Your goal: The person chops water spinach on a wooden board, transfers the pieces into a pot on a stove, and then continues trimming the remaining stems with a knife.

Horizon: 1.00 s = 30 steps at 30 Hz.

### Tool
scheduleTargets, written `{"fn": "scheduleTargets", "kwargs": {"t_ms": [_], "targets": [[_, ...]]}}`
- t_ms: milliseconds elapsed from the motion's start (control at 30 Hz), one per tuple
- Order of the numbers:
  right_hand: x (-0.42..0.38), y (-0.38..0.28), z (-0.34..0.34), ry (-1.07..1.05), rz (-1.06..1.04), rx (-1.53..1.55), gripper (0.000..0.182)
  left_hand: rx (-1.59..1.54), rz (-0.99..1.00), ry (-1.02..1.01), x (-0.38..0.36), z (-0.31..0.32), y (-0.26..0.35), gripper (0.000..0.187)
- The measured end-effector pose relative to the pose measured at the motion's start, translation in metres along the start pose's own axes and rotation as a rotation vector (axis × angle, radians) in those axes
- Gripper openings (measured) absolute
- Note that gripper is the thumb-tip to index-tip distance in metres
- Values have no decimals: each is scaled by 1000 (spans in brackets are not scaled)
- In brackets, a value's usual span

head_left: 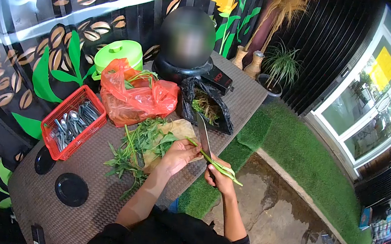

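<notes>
My left hand [180, 155] pinches the upper end of a green vegetable stem [229, 172] between thumb and fingers. My right hand [220, 180] is closed around the handle of a knife [204, 137]; its blade points up and away, crossing the stem. The lower part of the stem, with its narrow leaves, runs past my right fingers. Under and beyond my left hand are loose leafy greens [143, 140], partly on a wooden cutting board [182, 129]. An orange-red plastic bag [132, 99] and a black plastic bag [225, 122] with plant scraps stand behind the board.
A red basket [98, 122] of spoons and other cutlery is on the left of the table [100, 166], near two black plates [71, 189]. A lidded green pot [120, 55] and a black appliance [218, 78] with a blurred top stand at the back.
</notes>
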State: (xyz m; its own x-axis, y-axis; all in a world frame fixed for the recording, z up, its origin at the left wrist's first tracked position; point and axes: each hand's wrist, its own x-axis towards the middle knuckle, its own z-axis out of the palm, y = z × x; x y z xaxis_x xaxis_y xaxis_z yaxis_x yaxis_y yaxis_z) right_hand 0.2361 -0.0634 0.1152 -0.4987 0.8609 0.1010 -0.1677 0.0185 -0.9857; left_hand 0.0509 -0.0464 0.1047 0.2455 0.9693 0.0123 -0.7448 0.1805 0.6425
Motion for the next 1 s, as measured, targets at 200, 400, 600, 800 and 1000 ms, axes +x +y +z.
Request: {"fn": "scheduleTargets", "kwargs": {"t_ms": [200, 400, 600, 800, 1000], "targets": [[1, -5, 1, -15, 27, 29, 44, 40, 25, -49, 1, 0, 1, 10], [-1, -2, 5, 19, 61, 139, 40, 89, 13, -47, 6, -5, 1, 12], [1, -1, 4, 60, 48, 71, 43, 42, 5, 59, 2, -1, 12, 18], [1, -6, 6, 23, 42, 50, 48, 73, 9, 49, 1, 1, 10, 19], [2, -6, 4, 7, 40, -15, 45, 62, -8, -24, 2, -4, 3, 15]]}}
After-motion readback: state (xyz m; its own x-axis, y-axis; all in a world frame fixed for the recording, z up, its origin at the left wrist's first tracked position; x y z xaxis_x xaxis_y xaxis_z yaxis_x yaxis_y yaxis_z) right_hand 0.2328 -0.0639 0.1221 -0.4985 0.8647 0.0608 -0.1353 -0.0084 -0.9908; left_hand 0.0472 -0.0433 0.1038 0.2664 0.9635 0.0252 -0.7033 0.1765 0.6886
